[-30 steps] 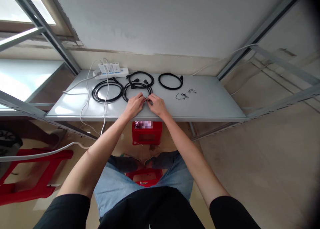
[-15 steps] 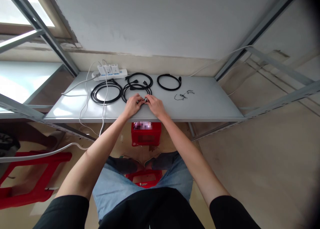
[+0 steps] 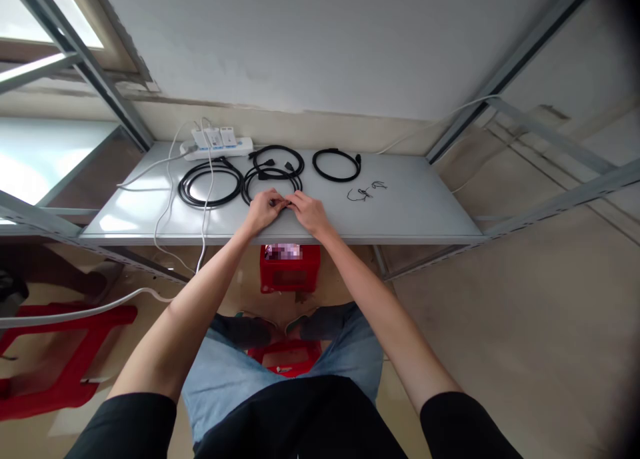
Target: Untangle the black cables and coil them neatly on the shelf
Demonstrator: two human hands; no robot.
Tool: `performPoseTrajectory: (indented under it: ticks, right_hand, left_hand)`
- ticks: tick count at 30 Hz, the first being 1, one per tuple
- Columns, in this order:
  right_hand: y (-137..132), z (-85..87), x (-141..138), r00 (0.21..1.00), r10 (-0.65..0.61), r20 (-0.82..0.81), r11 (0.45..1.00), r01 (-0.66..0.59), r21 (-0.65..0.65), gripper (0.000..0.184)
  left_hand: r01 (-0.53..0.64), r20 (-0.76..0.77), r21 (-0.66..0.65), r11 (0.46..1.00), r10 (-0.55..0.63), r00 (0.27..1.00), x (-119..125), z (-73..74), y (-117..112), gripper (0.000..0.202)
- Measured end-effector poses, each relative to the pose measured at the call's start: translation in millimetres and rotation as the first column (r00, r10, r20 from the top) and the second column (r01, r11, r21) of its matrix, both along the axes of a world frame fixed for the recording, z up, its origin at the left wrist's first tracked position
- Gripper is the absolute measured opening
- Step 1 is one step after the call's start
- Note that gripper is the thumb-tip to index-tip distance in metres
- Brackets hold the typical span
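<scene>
At the near side of a coiled black cable (image 3: 247, 187) with dark plug ends, my two hands meet fingertip to fingertip just above the shelf. My left hand (image 3: 265, 210) is closed in a pinch, and a dark bit of the cable shows between its fingers. Thumb and fingers of my right hand (image 3: 307, 212) are pressed together against the left fingertips; whatever they pinch is too small and covered to name. Behind this coil lies another black cable coil (image 3: 301, 157), partly overlapped by it.
More black coils lie left (image 3: 181, 191) and right (image 3: 337, 179) on the grey metal shelf (image 3: 415, 212). Thin black ties (image 3: 361, 193) lie right of my hands. A white power strip (image 3: 243, 147) with adapters stands back left, its white cords crossing the front edge. Red stools (image 3: 290, 279) are below.
My fingertips have drawn closer together, and the small grey-dark piece seen between them is now covered. The whole view has shifted slightly; the coils lie as before.
</scene>
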State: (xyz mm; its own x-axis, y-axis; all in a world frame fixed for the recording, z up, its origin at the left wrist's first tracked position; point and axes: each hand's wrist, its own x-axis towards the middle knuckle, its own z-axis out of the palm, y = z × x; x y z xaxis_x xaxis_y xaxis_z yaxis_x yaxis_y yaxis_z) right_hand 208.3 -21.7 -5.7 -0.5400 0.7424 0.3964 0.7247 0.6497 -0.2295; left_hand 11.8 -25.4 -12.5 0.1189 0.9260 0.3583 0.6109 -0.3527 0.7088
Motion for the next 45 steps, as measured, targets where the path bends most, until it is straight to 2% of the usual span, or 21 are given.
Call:
performPoseTrajectory:
  ticks: [4,12,21,27,29,32,36,39,41,43,45]
  right_hand:
    - [1.8,-1.9,0.4,0.999,-0.032,0.006,0.999,0.032,-0.017,0.029]
    - [3.7,-9.1,1.5,0.998,0.040,-0.058,0.999,-0.039,0.018,0.032]
    - [5.3,-0.3,1.9,0.997,-0.055,0.047,0.998,0.056,-0.024,0.025]
    - [1.9,2.1,-1.0,0.985,-0.117,0.127,0.993,0.115,0.016,0.031]
    - [-1.3,6.4,-1.8,0.973,-0.110,0.202,0.993,0.100,0.061,0.035]
    - [-4.7,18.9,-2.6,0.933,-0.028,0.358,0.995,-0.007,0.096,0.041]
    - [0.7,40.7,-4.7,0.837,0.078,0.541,0.987,-0.142,0.077,0.048]
    - [8.4,53.7,-9.1,0.782,0.157,0.604,0.977,-0.212,0.021,0.043]
    - [12.8,59.4,-12.8,0.791,0.165,0.590,0.984,-0.176,-0.039,0.032]
    - [16.8,63.2,-15.7,0.847,0.102,0.521,0.994,-0.062,-0.094,0.023]
    - [21.2,65.4,-16.2,0.919,0.022,0.394,0.981,0.056,-0.185,0.016]
  left_hand:
    - [-0.012,0.002,0.002,1.000,0.012,1.000,1.1,-3.1,2.6,0.020]
    - [0.004,0.020,0.028,1.000,-0.005,1.000,-0.7,-3.1,2.5,0.022]
    - [-0.010,-0.012,0.001,1.000,0.010,1.000,0.3,-0.2,2.4,0.023]
    - [-0.014,-0.083,0.003,1.000,0.015,0.996,3.6,3.5,-1.7,0.019]
    - [0.009,-0.153,0.009,1.000,-0.008,0.988,5.5,5.8,-4.1,0.015]
    - [0.050,-0.291,0.038,0.998,-0.037,0.956,7.6,7.1,-5.9,0.014]
    - [0.073,-0.364,0.039,0.997,-0.054,0.930,7.9,5.9,-4.1,0.015]
    - [0.069,-0.388,0.019,0.997,-0.056,0.920,7.3,5.6,-2.7,0.015]
    - [0.079,-0.406,0.013,0.997,-0.067,0.912,7.0,5.9,-2.3,0.015]
    - [0.087,-0.418,0.010,0.996,-0.075,0.905,7.0,6.2,-2.3,0.016]
    - [0.090,-0.422,0.013,0.996,-0.077,0.903,7.2,6.5,-2.6,0.017]
